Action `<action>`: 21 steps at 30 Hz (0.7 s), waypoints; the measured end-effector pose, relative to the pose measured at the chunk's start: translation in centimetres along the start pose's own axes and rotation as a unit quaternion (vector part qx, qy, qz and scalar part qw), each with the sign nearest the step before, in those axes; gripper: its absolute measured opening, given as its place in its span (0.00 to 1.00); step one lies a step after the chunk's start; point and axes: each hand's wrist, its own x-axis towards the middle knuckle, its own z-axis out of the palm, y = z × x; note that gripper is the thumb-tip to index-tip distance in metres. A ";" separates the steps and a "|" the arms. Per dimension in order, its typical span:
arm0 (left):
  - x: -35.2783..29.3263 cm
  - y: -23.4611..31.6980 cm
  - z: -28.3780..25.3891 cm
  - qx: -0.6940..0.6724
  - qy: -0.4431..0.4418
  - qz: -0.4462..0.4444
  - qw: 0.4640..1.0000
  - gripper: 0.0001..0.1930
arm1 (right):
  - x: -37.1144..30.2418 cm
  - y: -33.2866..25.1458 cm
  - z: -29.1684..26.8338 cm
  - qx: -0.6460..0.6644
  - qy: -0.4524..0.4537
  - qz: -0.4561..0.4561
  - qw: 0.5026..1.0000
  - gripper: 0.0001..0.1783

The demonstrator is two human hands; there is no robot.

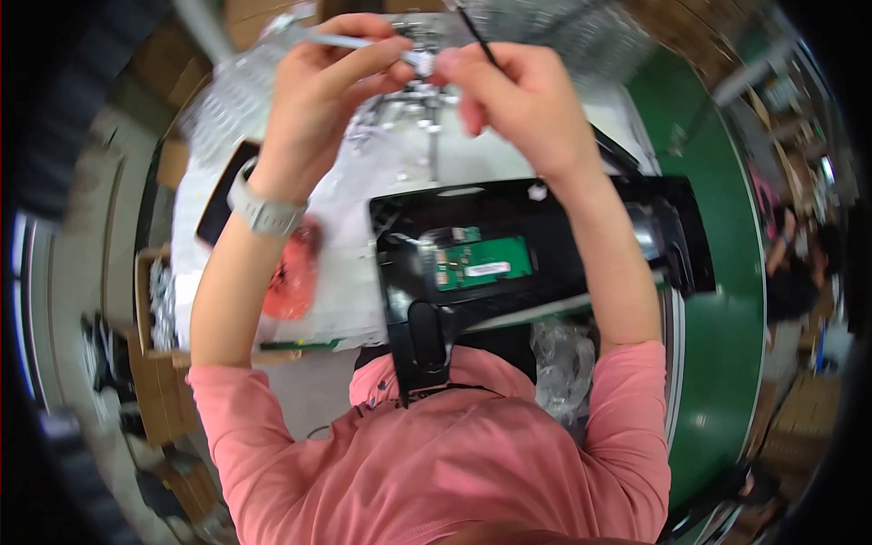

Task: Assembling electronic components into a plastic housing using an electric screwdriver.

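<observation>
My left hand [341,82] is raised over the far part of the table, closed on a thin pale blue-white strip [341,40]. My right hand [522,100] pinches close beside it, with a slim black stick-like tool [477,32] running up out of its grip. A small white piece [421,60] shows between the fingertips of both hands; blur hides its kind. Nearer to me, under my right forearm, lies a long black plastic housing [554,204], overhanging the table's front edge. A green circuit board [509,257] sits in it.
Small shiny parts [413,118] lie scattered beneath my hands. Clear plastic trays [590,41] stand at the back. On the left are a black phone-like slab [221,195], a red bag [295,272] and an open carton [150,300]. Someone [795,272] sits far right.
</observation>
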 end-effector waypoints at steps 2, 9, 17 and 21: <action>-0.5 0.3 2.5 0.045 -0.036 0.047 0.997 0.08 | -2.4 -0.8 -1.0 0.118 0.003 0.052 0.992 0.16; -0.8 -2.1 8.3 0.266 -0.243 0.212 0.908 0.04 | -13.7 0.1 -4.8 0.467 0.168 0.104 0.862 0.06; -3.9 -4.8 18.2 0.240 -0.508 0.298 0.772 0.05 | -23.6 2.1 -4.5 0.172 0.417 -0.039 0.891 0.03; -4.0 -7.1 17.4 0.253 -0.524 0.139 0.801 0.12 | -25.0 2.4 -3.2 -0.049 0.448 -0.075 0.890 0.07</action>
